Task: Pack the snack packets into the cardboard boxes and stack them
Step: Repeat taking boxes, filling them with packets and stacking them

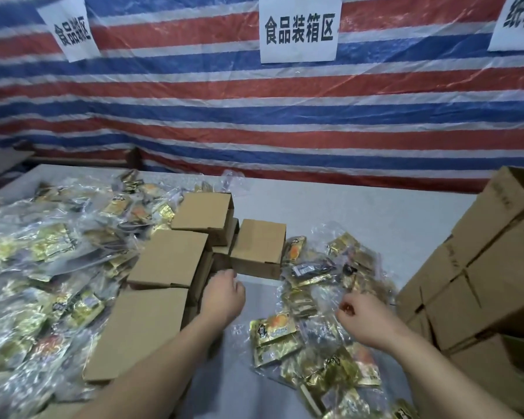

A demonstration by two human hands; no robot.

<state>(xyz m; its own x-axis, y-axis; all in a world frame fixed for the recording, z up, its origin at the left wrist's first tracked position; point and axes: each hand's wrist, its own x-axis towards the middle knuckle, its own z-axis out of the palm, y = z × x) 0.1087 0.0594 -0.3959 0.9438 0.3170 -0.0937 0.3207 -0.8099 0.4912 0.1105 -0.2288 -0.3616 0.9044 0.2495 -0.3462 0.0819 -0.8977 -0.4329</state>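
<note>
I see my left hand (pixel 223 294) reaching forward with fingers curled down, just beside the near edge of a small closed cardboard box (pixel 259 247) on the grey table (pixel 360 207). Whether it touches the box I cannot tell. My right hand (pixel 365 317) hangs over a heap of gold snack packets (pixel 312 337), fingers curled at the clear wrapping. Left of my arm, flat closed boxes (pixel 167 258) lie stacked in a row, with a bigger pile of packets (pixel 43 261) beyond them. Larger cartons (pixel 481 267) are piled at the right edge. Behind hangs a striped tarp (pixel 224 116) with a paper sign (pixel 298 27).
</note>
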